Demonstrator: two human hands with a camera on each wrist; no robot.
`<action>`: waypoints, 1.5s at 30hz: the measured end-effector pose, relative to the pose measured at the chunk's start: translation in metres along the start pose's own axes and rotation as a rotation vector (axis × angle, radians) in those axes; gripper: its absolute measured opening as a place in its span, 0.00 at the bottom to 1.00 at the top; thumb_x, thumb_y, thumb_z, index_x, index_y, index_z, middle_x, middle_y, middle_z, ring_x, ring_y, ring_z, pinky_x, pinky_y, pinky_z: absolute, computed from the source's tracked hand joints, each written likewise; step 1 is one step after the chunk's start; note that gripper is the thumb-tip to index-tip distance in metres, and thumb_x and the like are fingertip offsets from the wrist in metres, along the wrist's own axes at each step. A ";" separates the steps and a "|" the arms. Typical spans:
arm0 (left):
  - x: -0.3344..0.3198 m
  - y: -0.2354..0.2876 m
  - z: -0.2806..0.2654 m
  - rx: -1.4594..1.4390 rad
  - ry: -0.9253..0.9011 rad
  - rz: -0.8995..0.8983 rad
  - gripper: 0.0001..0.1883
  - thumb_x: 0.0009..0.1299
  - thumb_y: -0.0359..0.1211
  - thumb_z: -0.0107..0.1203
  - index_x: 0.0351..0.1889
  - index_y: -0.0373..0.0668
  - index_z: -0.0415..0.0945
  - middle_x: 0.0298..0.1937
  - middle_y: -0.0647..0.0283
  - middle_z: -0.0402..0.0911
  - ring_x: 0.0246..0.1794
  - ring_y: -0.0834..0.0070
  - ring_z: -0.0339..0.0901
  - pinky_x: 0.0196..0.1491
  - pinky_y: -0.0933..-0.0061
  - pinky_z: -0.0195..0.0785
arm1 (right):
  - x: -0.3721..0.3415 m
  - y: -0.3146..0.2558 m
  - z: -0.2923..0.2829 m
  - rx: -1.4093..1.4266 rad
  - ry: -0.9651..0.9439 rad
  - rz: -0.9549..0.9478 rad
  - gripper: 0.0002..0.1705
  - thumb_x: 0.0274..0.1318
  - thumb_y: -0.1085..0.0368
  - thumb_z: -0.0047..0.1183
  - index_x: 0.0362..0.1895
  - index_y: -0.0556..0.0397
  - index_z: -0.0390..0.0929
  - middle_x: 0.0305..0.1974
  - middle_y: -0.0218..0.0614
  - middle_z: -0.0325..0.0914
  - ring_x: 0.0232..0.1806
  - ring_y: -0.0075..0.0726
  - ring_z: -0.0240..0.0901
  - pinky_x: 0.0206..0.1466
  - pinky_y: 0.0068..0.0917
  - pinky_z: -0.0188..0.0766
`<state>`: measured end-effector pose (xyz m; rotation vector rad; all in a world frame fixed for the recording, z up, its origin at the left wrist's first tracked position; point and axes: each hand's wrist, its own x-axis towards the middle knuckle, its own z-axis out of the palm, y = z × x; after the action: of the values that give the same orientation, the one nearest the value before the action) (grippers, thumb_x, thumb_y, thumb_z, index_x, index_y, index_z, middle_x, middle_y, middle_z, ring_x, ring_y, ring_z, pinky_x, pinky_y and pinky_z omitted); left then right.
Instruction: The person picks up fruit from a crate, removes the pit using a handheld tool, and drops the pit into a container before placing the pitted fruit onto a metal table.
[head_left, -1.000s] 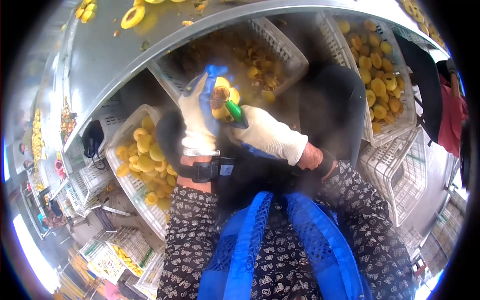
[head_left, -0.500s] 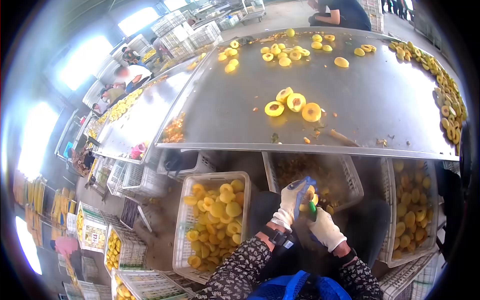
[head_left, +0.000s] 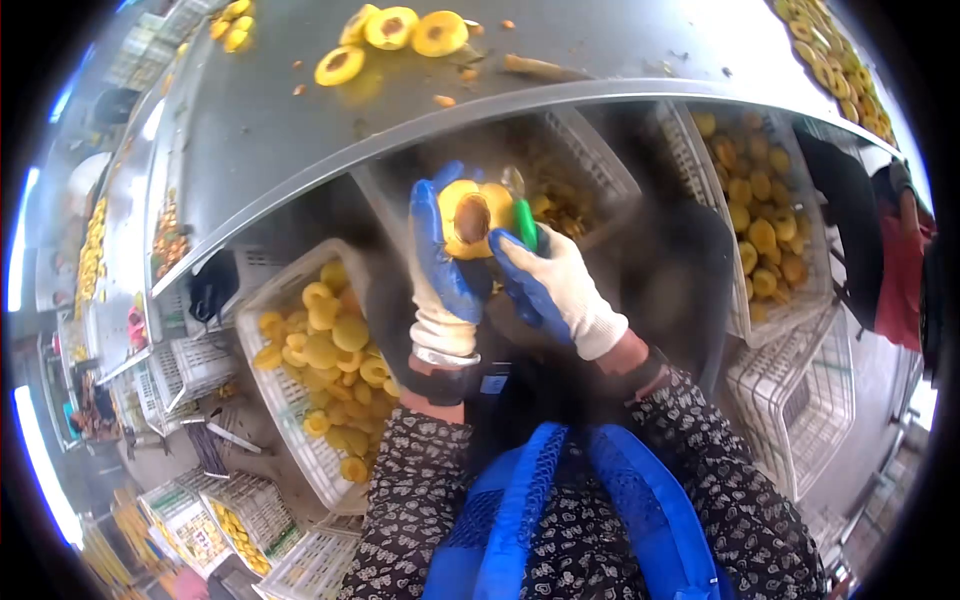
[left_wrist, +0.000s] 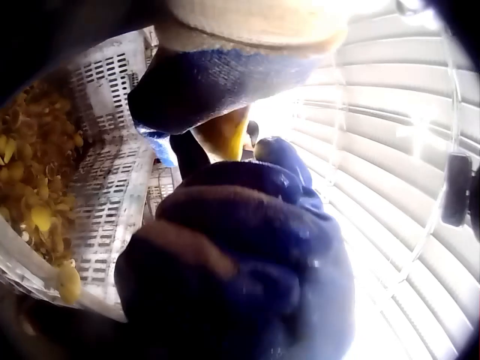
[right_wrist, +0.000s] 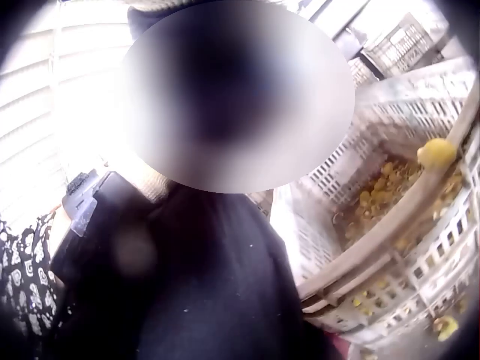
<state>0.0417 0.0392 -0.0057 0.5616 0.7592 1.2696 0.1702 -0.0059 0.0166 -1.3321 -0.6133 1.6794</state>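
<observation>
evidently, everything turns on how the fruit point(head_left: 453, 222) and the tool point(head_left: 526, 224) lie side by side: the fruit is held in the left hand point(head_left: 440, 270), its cut face turned toward the head view, with a brown pit or hollow point(head_left: 473, 217) at its middle, while the tool is gripped in the right hand point(head_left: 562, 290), just to the right of it. the fruit is cupped by the left hand's curled fingers, so that hand is the nearer, though the right thumb point(head_left: 512, 250) seems to be laid against the fruit's lower right edge. no clear long axis is shown by the fruit, which is seen as roughly round; the tool's is pointed away from the body, its metal tip point(head_left: 512, 182) raised beside the flesh and not seen to be sunk in it. neither hand is spread; in the right wrist view the grip is hidden by a blur. as counted, one fruit and one tool are held, four halves point(head_left: 390, 30) are grouped on the counter point(head_left: 280, 130) near one brown strip point(head_left: 545, 68), and three loaded crates are ranged near the hands: a left crate point(head_left: 278, 405), a middle crate point(head_left: 590, 165) and a right crate point(head_left: 688, 160), their contents too many to be counted.
</observation>
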 end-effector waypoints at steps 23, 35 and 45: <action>0.007 -0.012 -0.016 0.449 -0.039 0.163 0.27 0.70 0.28 0.58 0.65 0.34 0.63 0.58 0.53 0.75 0.55 0.62 0.76 0.60 0.62 0.70 | -0.023 -0.010 -0.016 -0.586 0.033 -0.080 0.21 0.62 0.52 0.56 0.42 0.60 0.73 0.34 0.55 0.79 0.38 0.57 0.80 0.41 0.44 0.72; -0.002 0.002 0.008 0.088 -0.067 0.051 0.30 0.77 0.48 0.46 0.64 0.31 0.67 0.55 0.54 0.77 0.55 0.67 0.75 0.62 0.66 0.67 | -0.007 0.013 -0.006 -0.339 -0.144 0.027 0.19 0.63 0.57 0.54 0.43 0.64 0.74 0.34 0.47 0.80 0.36 0.39 0.78 0.41 0.36 0.73; -0.002 -0.003 0.012 0.348 0.046 0.110 0.33 0.79 0.57 0.37 0.61 0.34 0.69 0.54 0.52 0.77 0.53 0.64 0.77 0.56 0.63 0.76 | -0.023 -0.012 -0.011 0.197 -0.360 0.276 0.17 0.65 0.57 0.53 0.45 0.61 0.74 0.28 0.30 0.74 0.26 0.21 0.70 0.29 0.23 0.69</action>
<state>0.0522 0.0367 0.0005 0.8676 1.0083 1.2617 0.1857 -0.0211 0.0344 -1.0148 -0.4643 2.1719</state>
